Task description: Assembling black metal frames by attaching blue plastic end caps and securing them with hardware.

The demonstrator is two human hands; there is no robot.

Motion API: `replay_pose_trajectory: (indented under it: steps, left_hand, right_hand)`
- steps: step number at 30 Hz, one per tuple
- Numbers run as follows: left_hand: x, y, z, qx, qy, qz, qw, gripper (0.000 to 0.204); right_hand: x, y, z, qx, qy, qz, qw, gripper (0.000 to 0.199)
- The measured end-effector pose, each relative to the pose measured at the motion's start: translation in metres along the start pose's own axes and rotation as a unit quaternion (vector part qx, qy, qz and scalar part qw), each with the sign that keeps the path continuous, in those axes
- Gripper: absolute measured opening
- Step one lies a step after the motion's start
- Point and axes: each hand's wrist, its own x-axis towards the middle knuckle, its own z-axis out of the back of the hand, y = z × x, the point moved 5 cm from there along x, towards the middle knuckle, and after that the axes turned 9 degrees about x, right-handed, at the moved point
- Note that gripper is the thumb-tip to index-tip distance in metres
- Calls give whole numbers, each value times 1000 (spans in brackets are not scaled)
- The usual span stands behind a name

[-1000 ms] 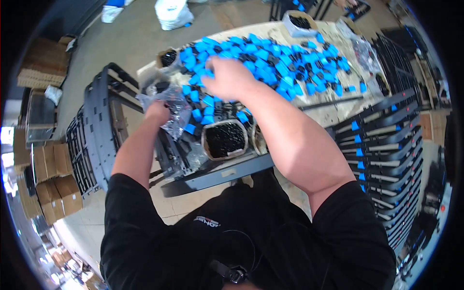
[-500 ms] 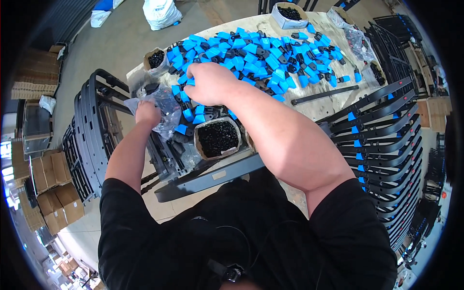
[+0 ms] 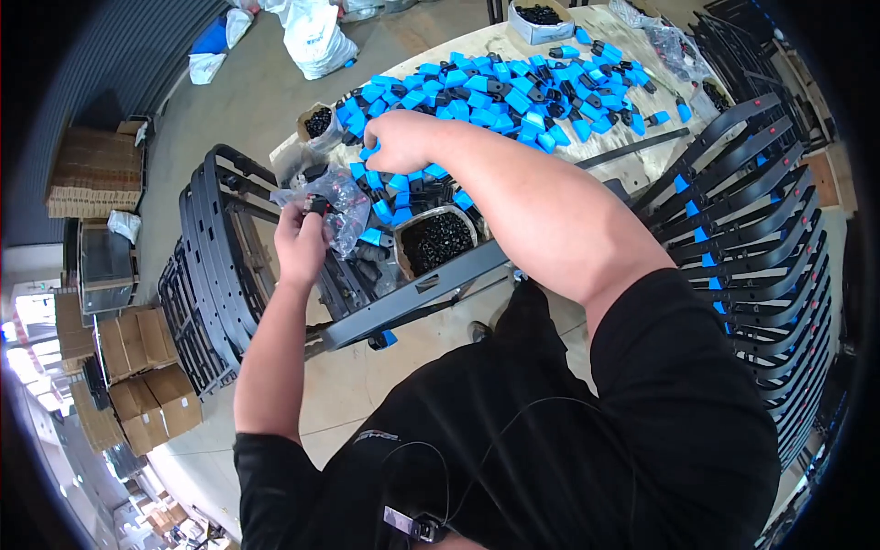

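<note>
My left hand (image 3: 301, 246) is closed on a small black part (image 3: 316, 203), held above a crumpled clear plastic bag (image 3: 345, 215). My right hand (image 3: 403, 142) reaches over the left side of a big pile of blue-capped black pieces (image 3: 500, 92). Its thumb and fingers are closed around a blue-capped piece (image 3: 369, 152), mostly hidden by the hand. More such pieces lie below the hand, beside an open box of small black parts (image 3: 440, 240). A long dark metal bar (image 3: 422, 293) with a slot runs along the near table edge.
Smaller containers of black parts stand at the table's left (image 3: 317, 123) and far side (image 3: 541, 23). Curved black bars (image 3: 733, 247) are stacked on the right, and black metal racks (image 3: 220, 266) stand on the left. Cardboard boxes (image 3: 142, 385) and white sacks (image 3: 316, 41) are on the floor.
My left hand has come up from the plastic bag, with a small black part now showing in its fingers. The right hand stays over the pile's left side. The whole view has shifted.
</note>
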Motion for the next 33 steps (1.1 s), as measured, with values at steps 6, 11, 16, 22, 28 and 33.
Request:
replay_pose_trajectory:
  steps: [6, 11, 16, 22, 28, 33]
  left_hand:
    - [-96, -78, 6, -273, 33, 19, 961, 14]
    - [-146, -120, 5, -164, 44, -82, 982, 5]
    - [-170, -131, -6, 152, 7, -220, 964, 16]
    - [-176, -160, -48, 287, 65, -310, 904, 19]
    - [-172, -160, -75, 363, 92, -371, 850, 23]
    - [-174, -159, -79, 398, 77, -389, 827, 24]
  right_hand:
    - [-1, -8, 3, -35, -7, 29, 999, 48]
    - [-8, -6, 3, -21, -14, 33, 999, 45]
    - [-8, -6, 3, -18, 12, 4, 1000, 47]
    - [-4, -6, 1, -21, 28, -3, 999, 46]
    - [-4, -10, -1, -21, 51, -27, 998, 46]
    - [1, -12, -4, -37, 50, -24, 998, 45]
